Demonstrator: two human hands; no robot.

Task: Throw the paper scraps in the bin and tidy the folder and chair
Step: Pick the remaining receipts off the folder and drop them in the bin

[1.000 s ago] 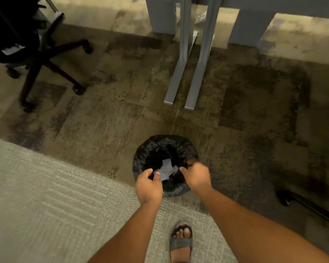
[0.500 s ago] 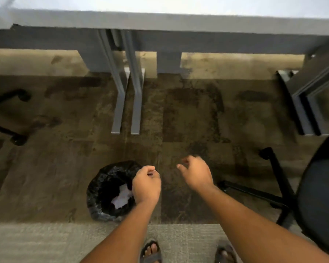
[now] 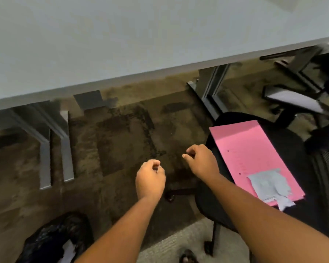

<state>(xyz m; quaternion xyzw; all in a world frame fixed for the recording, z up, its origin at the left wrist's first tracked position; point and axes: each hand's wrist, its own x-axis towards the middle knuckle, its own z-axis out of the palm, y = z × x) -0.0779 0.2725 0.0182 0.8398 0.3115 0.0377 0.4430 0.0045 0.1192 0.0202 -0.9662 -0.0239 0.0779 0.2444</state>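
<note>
Both of our hands hang over bare carpet (image 3: 122, 141) with nothing in them. The left hand (image 3: 150, 178) is curled into a loose fist; the right hand (image 3: 202, 161) is half curled, its fingers (image 3: 187, 155) bent inward but closed on nothing.

The pink folder (image 3: 254, 158) lies flat on the black seat of the chair (image 3: 302, 209), just to the right of our right hand and not touching it. Torn grey paper scraps (image 3: 270, 186) sit on the folder's near corner, one piece hanging off the edge toward us. From the right hand they are off to the right and nearer our body, beside the forearm.

The bin (image 3: 51, 242), lined with a black bag, stands at the lower left, well apart from the chair. Something pale shows inside it.

Handling, as we judge it:
- Scraps: thin, very light, limp, easily torn. A pinch from above should gather them; the overhanging piece looks the easiest start. They may slide on the smooth cover or flutter away if moved fast.
- Folder: light card, stiff enough to lift by one long edge, though it may sag or fall open. Best to clear the scraps first, or carry it level so they stay on.
- Chair: the heaviest item, and on a wheeled base, so we would push it toward the desk (image 3: 122, 44), not lift it.
</note>
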